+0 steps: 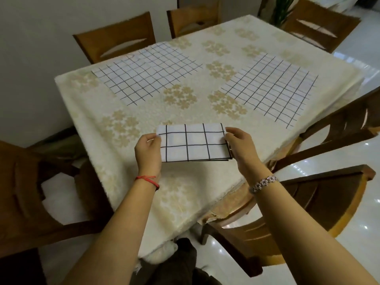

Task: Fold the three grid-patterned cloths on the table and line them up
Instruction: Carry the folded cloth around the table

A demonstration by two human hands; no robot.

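Observation:
A folded grid-patterned cloth (193, 144), white with black lines, is a small thick rectangle near the table's front. My left hand (148, 151) pinches its left edge and my right hand (238, 145) pinches its right edge. Two more grid cloths lie spread flat farther back: the left grid cloth (147, 72) and the right grid cloth (271, 88).
The table (115, 103) wears a cream tablecloth with beige flower clusters. Wooden chairs ring it: two at the far side (115, 41), one at the far right (320, 25), one at the left (26, 194), two at the right (320, 194). A glossy white floor lies to the right.

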